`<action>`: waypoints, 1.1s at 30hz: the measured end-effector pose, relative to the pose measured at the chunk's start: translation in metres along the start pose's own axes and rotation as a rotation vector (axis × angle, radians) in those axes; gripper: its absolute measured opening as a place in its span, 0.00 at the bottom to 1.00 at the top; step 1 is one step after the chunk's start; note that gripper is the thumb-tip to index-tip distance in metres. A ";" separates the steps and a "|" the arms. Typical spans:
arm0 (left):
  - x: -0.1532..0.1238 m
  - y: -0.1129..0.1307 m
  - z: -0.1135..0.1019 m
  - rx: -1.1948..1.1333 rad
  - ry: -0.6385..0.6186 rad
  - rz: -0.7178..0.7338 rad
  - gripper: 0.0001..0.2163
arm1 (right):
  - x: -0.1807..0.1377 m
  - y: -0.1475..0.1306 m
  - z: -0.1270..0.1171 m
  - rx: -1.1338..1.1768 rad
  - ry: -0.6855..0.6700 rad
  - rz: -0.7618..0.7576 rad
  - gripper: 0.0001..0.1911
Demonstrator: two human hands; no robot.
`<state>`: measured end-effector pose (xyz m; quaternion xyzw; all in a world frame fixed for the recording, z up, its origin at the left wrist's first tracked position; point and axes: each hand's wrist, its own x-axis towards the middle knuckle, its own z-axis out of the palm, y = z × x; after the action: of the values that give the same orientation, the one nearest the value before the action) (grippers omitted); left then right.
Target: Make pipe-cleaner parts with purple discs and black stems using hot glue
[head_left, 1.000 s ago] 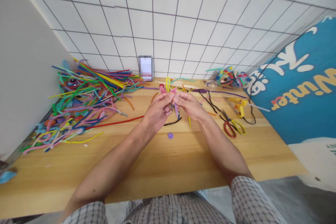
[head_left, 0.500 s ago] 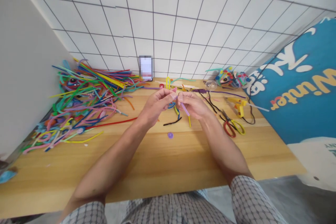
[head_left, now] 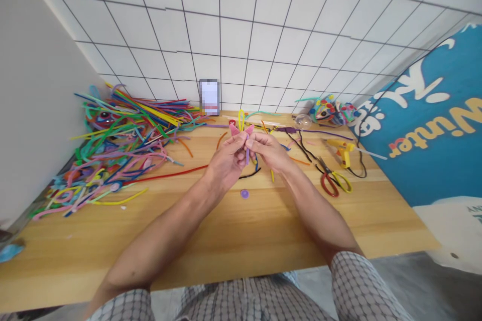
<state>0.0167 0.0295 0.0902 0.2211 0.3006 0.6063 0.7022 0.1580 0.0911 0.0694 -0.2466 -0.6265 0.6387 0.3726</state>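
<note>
Both hands meet over the middle of the table. My left hand [head_left: 227, 159] is closed, its thumb and fingers pinching a pink fuzzy piece [head_left: 234, 130] with two pointed tips that stick up past the fingers. My right hand [head_left: 268, 150] pinches a purple pipe cleaner [head_left: 247, 157], which hangs down between the two thumbs against the pink piece. How the two join is hidden by the fingers. On the table below the hands lies a round purple button-like piece [head_left: 244, 193]. Just behind the pink tips shows a yellow loop [head_left: 241, 119].
Many coloured pipe cleaners [head_left: 150, 115] are heaped at left. Scissors [head_left: 333, 180] and a yellow glue gun [head_left: 342, 150] with a cord lie at right. A phone [head_left: 210, 98] leans on the tiled wall. A clear dome [head_left: 303, 121] sits at the back.
My hands have shifted slightly left and turned, so both pink tips now show above the fingers. The purple pipe cleaner has swung from slanting right to hanging nearly straight down.
</note>
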 end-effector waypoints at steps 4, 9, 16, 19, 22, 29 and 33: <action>-0.002 0.008 0.003 0.045 -0.027 0.023 0.14 | -0.002 -0.008 -0.004 0.099 0.022 0.048 0.26; 0.001 0.015 -0.002 0.234 -0.091 0.108 0.15 | -0.005 -0.015 -0.005 0.143 -0.020 0.072 0.25; 0.000 0.007 -0.004 0.106 -0.052 0.065 0.17 | -0.003 -0.006 -0.003 -0.003 -0.021 -0.004 0.26; -0.001 0.003 -0.001 0.024 -0.003 0.003 0.14 | -0.002 0.001 -0.002 -0.014 -0.010 0.006 0.27; -0.001 0.003 0.002 0.011 -0.007 0.009 0.14 | -0.001 0.001 -0.001 0.065 0.010 0.047 0.26; 0.004 0.014 -0.005 0.293 -0.082 0.171 0.15 | -0.003 -0.013 -0.002 0.216 -0.005 0.081 0.25; 0.004 0.015 -0.006 0.362 -0.071 0.192 0.15 | -0.003 -0.013 -0.001 0.200 -0.007 0.080 0.25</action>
<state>0.0018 0.0352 0.0952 0.3926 0.3573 0.5985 0.6000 0.1632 0.0886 0.0816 -0.2307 -0.5508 0.7131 0.3673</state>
